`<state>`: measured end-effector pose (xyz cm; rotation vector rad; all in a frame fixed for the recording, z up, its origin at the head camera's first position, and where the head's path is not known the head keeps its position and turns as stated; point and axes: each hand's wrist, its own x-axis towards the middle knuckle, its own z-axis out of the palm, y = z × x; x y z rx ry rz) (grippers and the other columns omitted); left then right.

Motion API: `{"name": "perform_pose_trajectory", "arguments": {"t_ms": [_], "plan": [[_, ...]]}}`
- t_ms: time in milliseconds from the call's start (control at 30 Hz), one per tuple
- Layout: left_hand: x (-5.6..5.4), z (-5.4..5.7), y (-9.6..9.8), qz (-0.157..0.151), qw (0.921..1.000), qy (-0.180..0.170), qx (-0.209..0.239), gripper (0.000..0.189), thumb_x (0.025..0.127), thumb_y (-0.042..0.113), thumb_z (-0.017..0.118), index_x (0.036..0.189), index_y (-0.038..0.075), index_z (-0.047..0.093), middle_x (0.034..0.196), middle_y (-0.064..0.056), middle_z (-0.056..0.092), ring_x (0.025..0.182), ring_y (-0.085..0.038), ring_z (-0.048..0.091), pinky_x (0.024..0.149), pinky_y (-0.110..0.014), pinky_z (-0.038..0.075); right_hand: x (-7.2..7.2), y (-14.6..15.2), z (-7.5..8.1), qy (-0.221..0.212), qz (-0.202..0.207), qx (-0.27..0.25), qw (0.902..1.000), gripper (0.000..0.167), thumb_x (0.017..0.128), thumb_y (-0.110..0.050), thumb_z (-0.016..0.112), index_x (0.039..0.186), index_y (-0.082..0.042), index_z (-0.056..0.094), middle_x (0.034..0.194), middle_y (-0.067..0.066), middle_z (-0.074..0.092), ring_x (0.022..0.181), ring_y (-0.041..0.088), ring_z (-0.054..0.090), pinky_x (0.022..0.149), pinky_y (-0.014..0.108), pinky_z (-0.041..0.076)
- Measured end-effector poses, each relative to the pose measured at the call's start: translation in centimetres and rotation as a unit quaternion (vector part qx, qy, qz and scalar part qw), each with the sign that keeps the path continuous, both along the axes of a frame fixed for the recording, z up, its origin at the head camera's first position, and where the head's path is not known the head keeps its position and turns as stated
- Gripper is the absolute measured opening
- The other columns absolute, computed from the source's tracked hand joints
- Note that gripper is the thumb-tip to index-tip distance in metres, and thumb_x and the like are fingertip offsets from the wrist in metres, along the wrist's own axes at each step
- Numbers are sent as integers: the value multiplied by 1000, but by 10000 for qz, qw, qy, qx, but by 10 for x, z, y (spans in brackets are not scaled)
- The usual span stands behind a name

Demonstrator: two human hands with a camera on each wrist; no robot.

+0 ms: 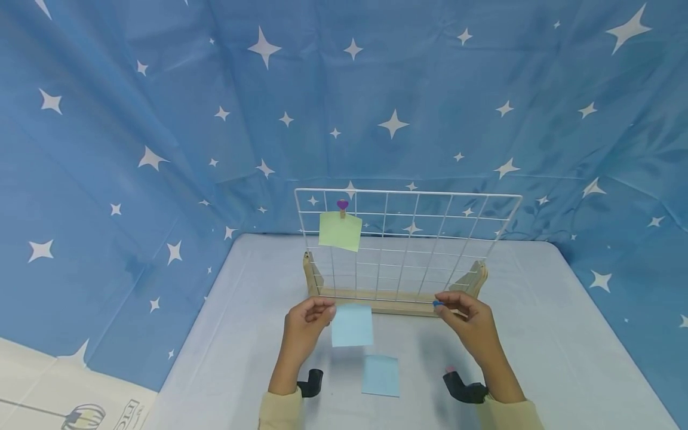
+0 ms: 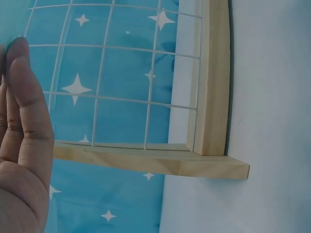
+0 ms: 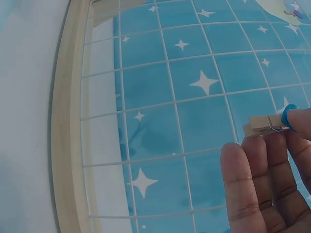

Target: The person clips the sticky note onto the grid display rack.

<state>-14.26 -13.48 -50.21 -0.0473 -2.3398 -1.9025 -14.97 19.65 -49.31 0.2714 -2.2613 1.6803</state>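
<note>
My left hand (image 1: 307,327) pinches a light blue sticky note (image 1: 352,326) by its upper left corner, holding it above the table in front of the rack. In the left wrist view that hand (image 2: 22,141) shows at the left edge. My right hand (image 1: 469,322) pinches a small wooden clothespin (image 3: 265,124) with a blue decoration on its end. A white wire grid rack (image 1: 414,215) stands in a wooden base just beyond both hands. On its upper left, a clothespin with a purple heart (image 1: 342,205) holds a yellow-green sticky note (image 1: 340,231).
Another light blue sticky note (image 1: 380,375) lies on the white table (image 1: 258,280) between the forearms. The wooden base (image 1: 398,306) runs along the rack's bottom. A blue star-patterned curtain (image 1: 344,89) hangs behind and at the sides.
</note>
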Motion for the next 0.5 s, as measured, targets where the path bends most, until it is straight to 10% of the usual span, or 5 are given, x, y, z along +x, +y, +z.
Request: {"name": "perform_pose_trajectory", "arguments": {"t_ms": [500], "plan": [[-7, 12, 8, 57, 9997, 128, 207, 11, 101, 9, 78, 108, 1, 77, 98, -9, 77, 84, -11, 71, 78, -21, 61, -3, -6, 12, 156, 51, -61, 9998, 15, 95, 10, 75, 110, 7, 75, 103, -12, 74, 95, -2, 68, 83, 13, 58]]}}
